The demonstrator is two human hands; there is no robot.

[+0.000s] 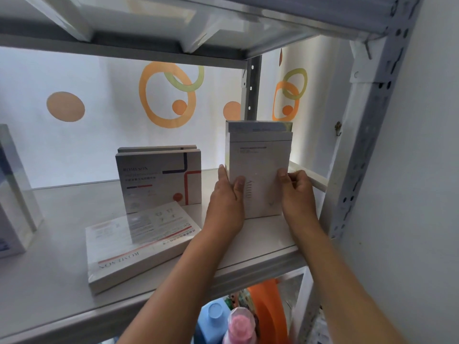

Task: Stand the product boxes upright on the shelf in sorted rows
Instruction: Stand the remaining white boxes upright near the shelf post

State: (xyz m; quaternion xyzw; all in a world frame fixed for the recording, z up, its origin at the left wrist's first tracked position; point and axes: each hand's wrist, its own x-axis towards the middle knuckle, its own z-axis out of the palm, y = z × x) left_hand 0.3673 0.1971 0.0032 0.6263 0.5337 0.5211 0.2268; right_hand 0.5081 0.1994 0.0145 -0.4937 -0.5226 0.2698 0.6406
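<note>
My left hand (227,202) and right hand (298,194) grip the upright white box (259,175) (another stands behind it) near the shelf's (62,289) right edge.

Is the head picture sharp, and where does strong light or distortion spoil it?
Head view: the backlit wall washes out; wide-angle distortion bends the shelf frame; print on the upright white box between both hands is too soft to read.

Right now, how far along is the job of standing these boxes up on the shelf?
Done: two grey ROMESON boxes with red and blue lines stand upright at the back. In hand: the left hand and right hand hold a tall white box upright, another standing behind it. Left: the flat white ROMESON box lying near the front edge.
</note>
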